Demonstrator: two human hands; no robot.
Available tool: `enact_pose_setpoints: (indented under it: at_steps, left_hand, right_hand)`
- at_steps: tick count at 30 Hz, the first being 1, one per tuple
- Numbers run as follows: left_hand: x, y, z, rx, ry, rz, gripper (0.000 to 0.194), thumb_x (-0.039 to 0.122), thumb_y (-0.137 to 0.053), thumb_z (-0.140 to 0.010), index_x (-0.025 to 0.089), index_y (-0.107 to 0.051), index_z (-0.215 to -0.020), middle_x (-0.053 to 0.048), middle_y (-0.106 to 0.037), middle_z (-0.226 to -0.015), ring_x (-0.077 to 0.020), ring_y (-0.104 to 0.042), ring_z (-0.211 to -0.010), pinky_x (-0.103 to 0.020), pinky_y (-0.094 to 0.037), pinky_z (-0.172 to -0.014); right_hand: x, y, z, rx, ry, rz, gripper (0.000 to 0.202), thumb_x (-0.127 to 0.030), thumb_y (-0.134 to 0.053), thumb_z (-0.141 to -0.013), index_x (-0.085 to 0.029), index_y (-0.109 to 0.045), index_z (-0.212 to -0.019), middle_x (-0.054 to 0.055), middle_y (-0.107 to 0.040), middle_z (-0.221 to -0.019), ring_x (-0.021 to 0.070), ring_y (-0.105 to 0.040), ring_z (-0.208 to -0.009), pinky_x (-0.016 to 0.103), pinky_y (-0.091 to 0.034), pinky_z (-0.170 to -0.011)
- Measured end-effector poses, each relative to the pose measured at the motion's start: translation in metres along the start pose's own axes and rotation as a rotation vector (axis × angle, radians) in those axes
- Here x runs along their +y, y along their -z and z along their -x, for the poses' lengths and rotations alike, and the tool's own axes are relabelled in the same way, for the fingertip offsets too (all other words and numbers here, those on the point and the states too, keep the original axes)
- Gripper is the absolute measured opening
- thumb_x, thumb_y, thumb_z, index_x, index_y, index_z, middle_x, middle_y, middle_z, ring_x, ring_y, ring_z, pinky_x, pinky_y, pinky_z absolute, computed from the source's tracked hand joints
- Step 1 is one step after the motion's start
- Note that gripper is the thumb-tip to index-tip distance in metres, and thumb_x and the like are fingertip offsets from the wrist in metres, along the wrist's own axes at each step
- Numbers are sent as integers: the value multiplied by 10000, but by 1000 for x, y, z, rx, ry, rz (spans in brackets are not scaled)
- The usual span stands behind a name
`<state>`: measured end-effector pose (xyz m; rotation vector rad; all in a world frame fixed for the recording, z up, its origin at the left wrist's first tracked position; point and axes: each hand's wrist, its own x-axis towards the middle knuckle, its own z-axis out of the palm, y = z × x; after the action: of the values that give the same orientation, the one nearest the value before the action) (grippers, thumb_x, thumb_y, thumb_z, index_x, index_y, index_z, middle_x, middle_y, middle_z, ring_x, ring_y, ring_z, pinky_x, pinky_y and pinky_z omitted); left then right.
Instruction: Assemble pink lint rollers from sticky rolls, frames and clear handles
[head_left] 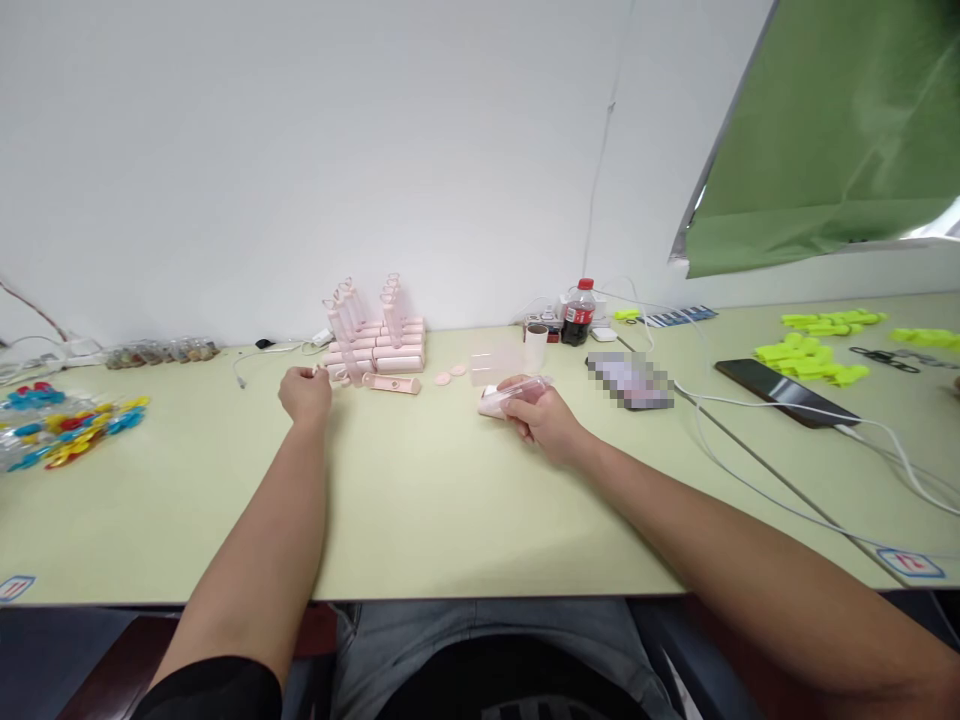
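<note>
My right hand is closed around a clear plastic tube, held at a slant just above the table. Right at its fingertips is a short pale-pink piece; whether it is joined to the tube I cannot tell. Far to the left, my left hand is closed in a pinch, and whatever sits between its fingers is too small to name. Beside that hand lie a flat pink strip and a stack of pink cylinders. Several clear tubes with pink loop tops stand upright there.
Small pink discs and a clear box lie mid-table. Behind are a paper cup and cola bottle. A phone, white cables and neon-yellow pieces occupy the right; colourful plastic pieces the left.
</note>
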<state>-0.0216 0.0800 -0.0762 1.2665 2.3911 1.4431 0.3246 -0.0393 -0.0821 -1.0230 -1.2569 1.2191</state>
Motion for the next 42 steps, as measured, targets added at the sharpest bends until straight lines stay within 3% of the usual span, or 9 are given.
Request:
enact_pose_setpoints:
  at_steps: [3,5,9,11,16,20,29,35,42]
  left_hand:
    - [26,9,13,-52,-48,274,212,371,-611,-774,202,-486,-743,-18,-593,-714,-143,-528,-585,-278,-454,-558]
    - [46,11,36,-313,-92,545,275,415,-613,-772,200,-462,-695,5,-559,-649,-98,-449,-480,-243,-392,-464]
    - [76,10,102,-931,-369,648,392,543,-660,-757,178,-541,-681,-1,-586,-631,-67,-421,-442,-206,-310,-416]
    - [82,7,131,-1077,-457,657,427,579,-659,-765,170,-572,-677,-2,-595,-640,-61,-427,-454,-205,-328,-429]
    - [85,-3,164,-1076,-406,794,452,604,-662,-766,164,-589,-691,-2,-607,-658,-59,-453,-449,-215,-349,-431]
    - [85,-6,166,-997,-339,851,466,616,-670,-756,166,-575,-686,-8,-625,-676,-59,-463,-434,-217,-331,-412]
    - [81,-9,170,-997,-313,870,451,597,-666,-778,166,-547,-716,-7,-633,-677,-67,-504,-449,-211,-350,-428]
    - [78,-3,164,-1196,-566,671,520,647,-503,-871,148,-576,-744,-26,-629,-720,-77,-534,-529,-202,-382,-479]
    - [80,7,164,-1262,-742,551,527,622,-428,-918,153,-546,-708,3,-561,-630,-76,-498,-523,-200,-408,-524]
  right_hand:
    - [0,2,-2,19,-14,-171,341,-370,-732,-680,-201,-573,-929,-73,-573,-537,75,-417,-363,178,-260,-290]
    - [0,4,-3,25,-27,-265,364,-454,-729,-702,-206,-574,-918,-61,-592,-551,83,-449,-380,175,-269,-290]
    - [-2,7,-2,14,-33,-348,330,-470,-703,-733,-206,-593,-897,-46,-605,-530,95,-475,-381,187,-311,-306]
    - [-4,7,-1,-17,-28,-365,283,-418,-699,-734,-209,-601,-898,-44,-614,-528,102,-485,-383,196,-336,-316]
    - [-8,4,2,-81,7,-393,237,-361,-670,-734,-205,-617,-904,-37,-635,-545,113,-515,-398,220,-405,-355]
    - [-9,3,4,-76,12,-389,256,-337,-665,-738,-191,-627,-945,-21,-656,-586,117,-538,-418,230,-439,-373]
    - [-8,3,5,-132,17,-395,277,-296,-675,-738,-181,-639,-988,-11,-676,-640,119,-569,-454,238,-493,-400]
    - [-5,6,2,-181,-13,-393,303,-396,-681,-742,-174,-655,-948,-10,-671,-606,117,-547,-409,236,-472,-344]
    - [-8,13,1,-228,-51,-317,231,-342,-674,-701,-165,-669,-849,-22,-632,-488,73,-389,-307,185,-330,-278]
